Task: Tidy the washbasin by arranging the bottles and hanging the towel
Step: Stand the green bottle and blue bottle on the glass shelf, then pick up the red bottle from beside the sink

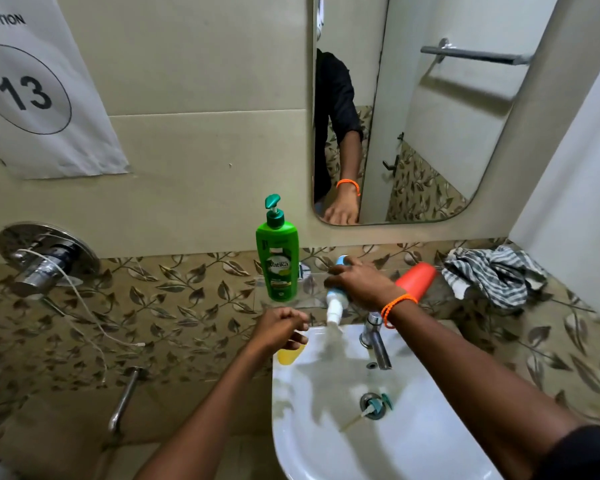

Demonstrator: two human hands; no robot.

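A green pump bottle (278, 268) stands upright on the glass shelf (257, 284) above the white washbasin (326, 427). My right hand (359, 282) grips a light-blue and white bottle (335, 308), tilted with its white end over the basin's rim. Just right of it an orange bottle (416, 277) lies on its side on the shelf. A striped towel (492, 273) sits crumpled at the shelf's right end. My left hand (281, 329) hovers loosely curled over the basin's left corner, above a yellow object (289, 356); it holds nothing.
A steel tap (374, 337) rises at the basin's back. A small green pump piece (376, 405) lies at the drain. A mirror (430, 116) reflects a towel bar (475, 55). A shower valve (45, 261) and a white cord are at the left.
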